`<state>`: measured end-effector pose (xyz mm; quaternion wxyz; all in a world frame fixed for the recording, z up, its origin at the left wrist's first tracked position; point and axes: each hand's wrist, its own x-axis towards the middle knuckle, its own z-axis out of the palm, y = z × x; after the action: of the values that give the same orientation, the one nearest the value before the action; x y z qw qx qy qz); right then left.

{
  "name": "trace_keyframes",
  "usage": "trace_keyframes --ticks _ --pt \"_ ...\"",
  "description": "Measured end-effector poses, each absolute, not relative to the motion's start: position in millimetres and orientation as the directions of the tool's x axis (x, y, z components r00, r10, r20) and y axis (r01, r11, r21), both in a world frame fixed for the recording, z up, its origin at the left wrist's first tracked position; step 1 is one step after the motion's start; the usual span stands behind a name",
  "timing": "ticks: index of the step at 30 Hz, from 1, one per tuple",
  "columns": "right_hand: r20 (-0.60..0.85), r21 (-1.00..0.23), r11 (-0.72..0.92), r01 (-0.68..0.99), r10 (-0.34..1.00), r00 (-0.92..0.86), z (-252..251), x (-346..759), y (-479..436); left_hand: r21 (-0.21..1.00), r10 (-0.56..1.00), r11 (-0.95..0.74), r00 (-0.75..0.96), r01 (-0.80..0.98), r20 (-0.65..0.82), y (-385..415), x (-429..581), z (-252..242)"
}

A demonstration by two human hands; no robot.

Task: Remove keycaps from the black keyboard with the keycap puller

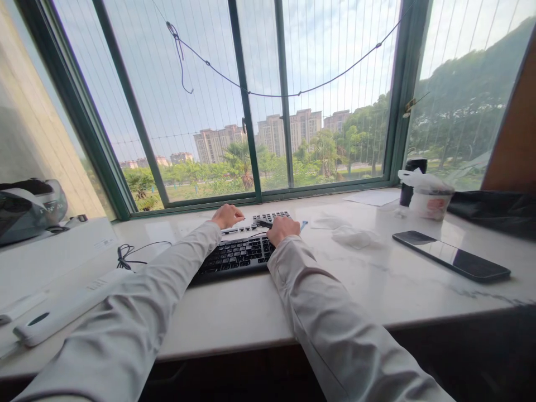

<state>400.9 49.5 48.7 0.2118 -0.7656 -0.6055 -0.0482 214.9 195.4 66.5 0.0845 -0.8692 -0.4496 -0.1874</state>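
A black keyboard [240, 254] lies on the white marble-patterned counter, partly covered by my forearms. Beyond it are rows of small dark key-like pieces [272, 216] on a pale base. My left hand [228, 216] is over the left end of these pieces, its fingertips close together; a tiny dark speck shows at them, too small to name. My right hand [283, 229] is closed round a slim dark tool [264, 224] that points left over the pieces. A bluish tip [304, 224] shows on the hand's other side; I cannot tell whether it belongs to the tool.
Crumpled, whitish clear plastic [355, 237] lies right of my hands, with a black phone [450, 255] farther right. A tied bag around a tub [431, 195] stands by a dark cup [412, 167]. On the left are a white power-strip-like bar [75, 307], a cable [125, 257] and a white box [54, 245].
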Motion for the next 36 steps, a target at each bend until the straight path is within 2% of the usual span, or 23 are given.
trace_keyframes --ticks 6,14,26,36 --pt "0.346 -0.252 -0.163 0.954 0.906 0.245 48.4 399.5 51.5 0.043 0.777 -0.574 0.526 0.818 0.346 217.4 223.0 47.7" --pt "0.365 -0.246 -0.165 0.955 0.897 0.249 47.7 397.9 51.3 0.076 0.767 -0.589 0.527 0.805 0.366 228.5 223.0 38.0" --pt "0.353 -0.241 -0.155 0.958 0.906 0.235 49.7 398.1 50.0 -0.024 0.766 -0.58 0.555 0.814 0.325 223.8 225.7 40.3" --pt "0.355 -0.237 -0.15 0.96 0.906 0.229 49.4 397.7 50.3 -0.024 0.748 -0.619 0.598 0.785 0.287 223.4 222.7 42.0"
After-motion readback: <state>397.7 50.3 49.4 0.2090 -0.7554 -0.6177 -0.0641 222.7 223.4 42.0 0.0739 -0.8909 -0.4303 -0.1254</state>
